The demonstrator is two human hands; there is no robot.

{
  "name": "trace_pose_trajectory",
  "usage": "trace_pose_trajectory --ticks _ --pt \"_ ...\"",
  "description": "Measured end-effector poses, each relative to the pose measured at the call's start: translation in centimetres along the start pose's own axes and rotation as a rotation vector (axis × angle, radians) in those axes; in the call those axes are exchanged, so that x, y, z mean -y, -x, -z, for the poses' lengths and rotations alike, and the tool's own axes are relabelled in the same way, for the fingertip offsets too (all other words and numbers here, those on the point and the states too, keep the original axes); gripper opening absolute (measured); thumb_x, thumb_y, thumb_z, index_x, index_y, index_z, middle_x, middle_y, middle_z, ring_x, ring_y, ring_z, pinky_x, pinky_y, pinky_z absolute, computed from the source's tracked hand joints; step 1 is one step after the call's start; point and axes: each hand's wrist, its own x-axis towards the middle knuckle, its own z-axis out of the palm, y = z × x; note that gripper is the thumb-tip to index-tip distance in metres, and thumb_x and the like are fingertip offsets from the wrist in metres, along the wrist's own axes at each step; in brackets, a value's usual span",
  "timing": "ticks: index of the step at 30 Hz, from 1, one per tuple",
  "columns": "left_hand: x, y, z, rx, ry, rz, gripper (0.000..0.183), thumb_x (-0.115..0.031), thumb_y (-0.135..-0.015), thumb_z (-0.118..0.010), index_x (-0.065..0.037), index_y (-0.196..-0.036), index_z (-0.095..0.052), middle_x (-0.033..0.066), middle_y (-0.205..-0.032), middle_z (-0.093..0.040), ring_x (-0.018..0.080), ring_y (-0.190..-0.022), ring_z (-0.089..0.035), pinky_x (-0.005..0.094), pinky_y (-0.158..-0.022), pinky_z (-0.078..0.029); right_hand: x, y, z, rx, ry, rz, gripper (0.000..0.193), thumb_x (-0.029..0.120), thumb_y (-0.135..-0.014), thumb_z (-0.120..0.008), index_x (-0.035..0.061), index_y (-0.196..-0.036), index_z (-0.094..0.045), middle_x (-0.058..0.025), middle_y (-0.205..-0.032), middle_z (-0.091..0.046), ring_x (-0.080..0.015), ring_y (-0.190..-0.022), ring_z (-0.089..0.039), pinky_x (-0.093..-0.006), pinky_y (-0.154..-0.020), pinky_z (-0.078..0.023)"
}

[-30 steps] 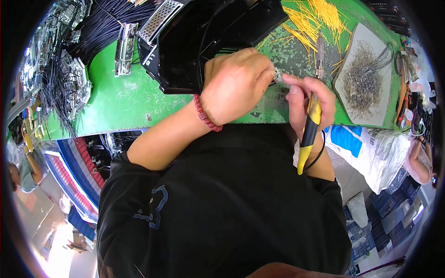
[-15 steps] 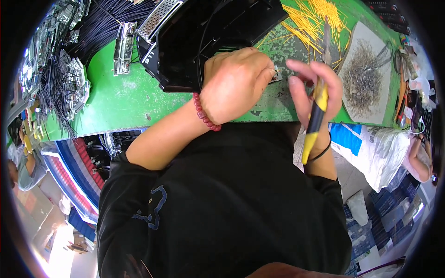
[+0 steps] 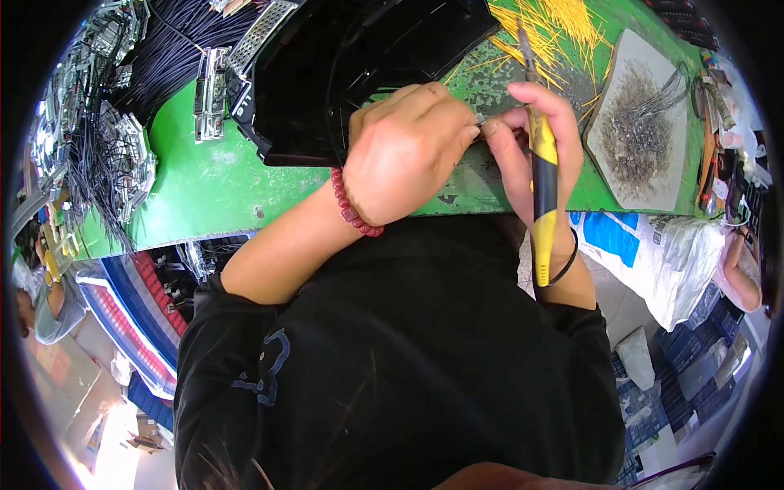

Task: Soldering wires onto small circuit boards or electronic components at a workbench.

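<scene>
My left hand (image 3: 408,155), with a dark red bead bracelet (image 3: 349,214) at its wrist, is closed over the green table beside a black plastic housing (image 3: 298,90). Its thumb and fingers pinch at a tiny pale piece, mostly hidden. Tucked between the fingers of my right hand (image 3: 563,131) is a yellow and black soldering iron (image 3: 544,192), its metal shaft pointing away from me. That hand's thumb and a finger meet the left fingertips at the same tiny piece.
Loose yellow wires (image 3: 563,33) lie at the far right. A pale slab (image 3: 670,175) bears a heap of grey scraps. Bundled black wires (image 3: 167,65) and metal-framed parts (image 3: 211,94) occupy the left. Other people's arms (image 3: 737,273) show at both sides.
My right hand has moved left until its thumb meets the left fingertips, and the soldering iron has swung more upright. The view has shifted slightly.
</scene>
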Motion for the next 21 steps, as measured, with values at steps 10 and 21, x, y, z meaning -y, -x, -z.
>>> trace_pose_trajectory --ticks 10,21 --pt "-0.3 -0.2 0.2 0.092 -0.092 0.081 0.01 -0.007 -0.074 -0.071 -0.007 -0.079 -0.063 0.005 -0.077 -0.06 0.0241 -0.07 -0.062 0.0338 -0.058 -0.051 -1.6 -1.0 1.5 0.231 0.401 0.381 0.05 -0.001 -0.063 -0.076 0.0143 -0.11 -0.065 -0.0018 -0.066 -0.053 -0.0228 -0.059 -0.05 -0.0342 -0.054 -0.042" --pt "-0.3 -0.5 -0.3 0.135 -0.109 0.013 0.016 -0.003 -0.071 -0.073 -0.007 -0.082 -0.063 0.0034 -0.088 -0.065 0.0233 -0.076 -0.062 0.0329 -0.062 -0.052 -1.5 -0.2 0.9 0.083 0.429 0.359 0.053 0.0 -0.06 -0.077 0.0138 -0.11 -0.065 -0.0028 -0.065 -0.051 -0.0224 -0.063 -0.051 -0.0343 -0.055 -0.043"
